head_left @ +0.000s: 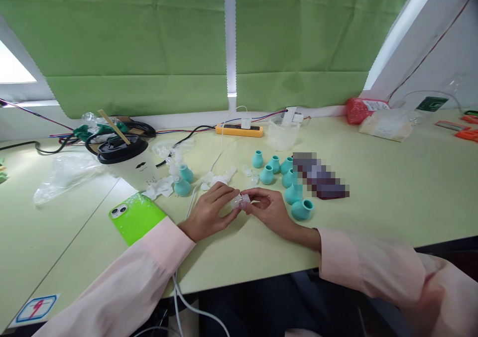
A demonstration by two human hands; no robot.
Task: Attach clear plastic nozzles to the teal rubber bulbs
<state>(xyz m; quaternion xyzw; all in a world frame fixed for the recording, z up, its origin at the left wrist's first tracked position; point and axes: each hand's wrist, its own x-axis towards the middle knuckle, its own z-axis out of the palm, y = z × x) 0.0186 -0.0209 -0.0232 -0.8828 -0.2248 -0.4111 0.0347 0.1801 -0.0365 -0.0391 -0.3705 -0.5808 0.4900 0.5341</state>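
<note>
A small clear, whitish plastic piece (240, 201) is held between both hands above the table's front part. My left hand (211, 212) pinches its left side with thumb and fingers. From the right, my right hand (271, 210) grips the other side with thumb and forefinger. Several teal bulb-shaped pieces with open necks stand just right of and behind my right hand, the nearest teal piece (301, 210) tilted to the right. Two more, one a teal bulb (182, 187), are left of my left hand. Small translucent pieces (220, 177) lie behind the hands.
A lidded cup (132, 165) with a straw and a green phone (136, 217) are at the left. Behind stand an orange power strip (239, 131) and a translucent cup (283, 134). A white cable (192, 197) runs by my left hand. A blurred-out dark object (321, 177) lies right.
</note>
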